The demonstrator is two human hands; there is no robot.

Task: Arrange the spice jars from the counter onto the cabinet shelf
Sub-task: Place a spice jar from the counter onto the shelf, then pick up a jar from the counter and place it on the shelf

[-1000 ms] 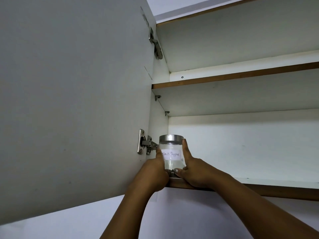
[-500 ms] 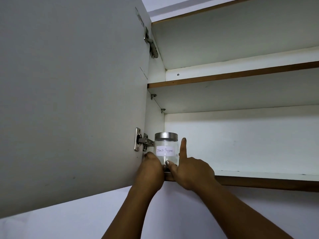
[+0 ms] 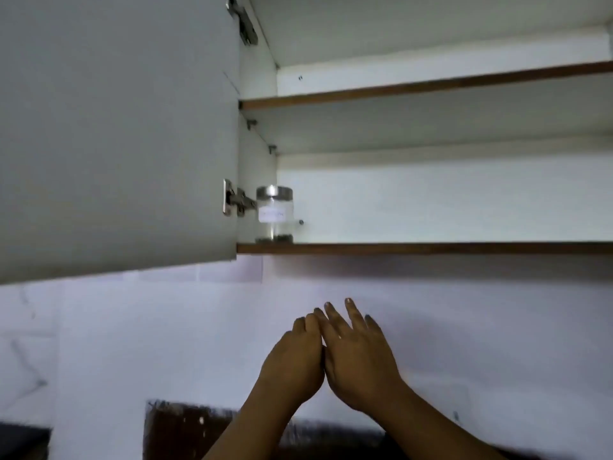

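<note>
A clear glass spice jar (image 3: 274, 214) with a metal lid and a white label stands alone at the left end of the lower cabinet shelf (image 3: 431, 248), close to the door hinge. Dark grains lie at its bottom. My left hand (image 3: 293, 363) and my right hand (image 3: 356, 356) hang side by side well below the shelf, in front of the white wall. Both hold nothing. The right hand's fingers are spread; the left hand's fingers curl loosely.
The open cabinet door (image 3: 116, 134) fills the upper left. An upper shelf (image 3: 431, 86) runs above the lower one. A dark counter strip (image 3: 185, 429) shows at the bottom edge behind my forearms.
Both hands have let go of the jar and dropped down away from the shelf. The jar stays standing on the shelf. My view has tilted downward.
</note>
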